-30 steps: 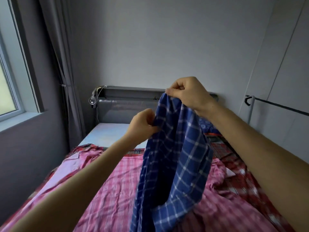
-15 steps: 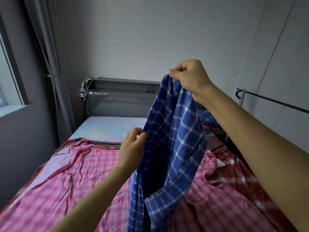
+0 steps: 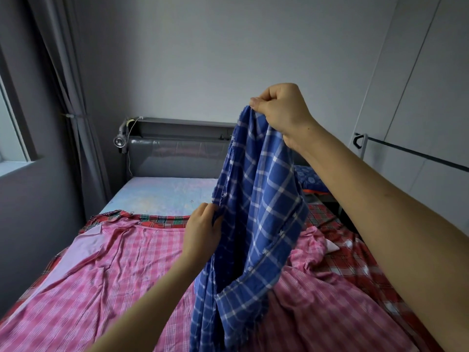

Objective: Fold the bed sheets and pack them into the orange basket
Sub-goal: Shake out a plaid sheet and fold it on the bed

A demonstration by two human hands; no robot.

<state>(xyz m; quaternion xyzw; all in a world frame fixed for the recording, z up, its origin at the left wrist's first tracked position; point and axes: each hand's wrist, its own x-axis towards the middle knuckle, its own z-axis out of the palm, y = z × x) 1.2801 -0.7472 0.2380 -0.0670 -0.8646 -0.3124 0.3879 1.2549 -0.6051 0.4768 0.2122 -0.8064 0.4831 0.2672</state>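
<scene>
While the blue checked sheet (image 3: 258,212) hangs: it is lifted clear above the bed, bunched lengthwise. Its lower end drapes down in front of the pink checked sheet (image 3: 114,275) and runs out of view at the bottom.
Right hand (image 3: 281,110): raised high, fingers curled tight, with thumb and forefinger pinching the sheet's top corner.
Left hand (image 3: 203,232): lower and nearer, thumb and fingers closed on the frayed left edge about midway down.
Step in hand: as I judge it, sorting out the blue sheet's edges and corners before a first fold. No fold shows in it yet.
Next move: it probably calls for the left hand to slide along that edge to the next corner, gripping loosely enough to travel but not to drop it. Meanwhile the right hand keeps its pinch, and then both draw apart to pull the cloth flat.
Progress: early, by the look of it, since the pink sheet and the red tartan sheet (image 3: 355,262) lie unfolded.
Pink checked sheet: spread and rumpled over the near part of the bed.
Red tartan sheet: under the pink one, showing along its far edge and at the right.
Mattress (image 3: 162,191): a bare pale strip between the sheets and the grey headboard (image 3: 177,153).
Orange basket: not clearly in view. An orange sliver (image 3: 313,191) shows beside the bed's far right, too little of it to tell what it is.
</scene>
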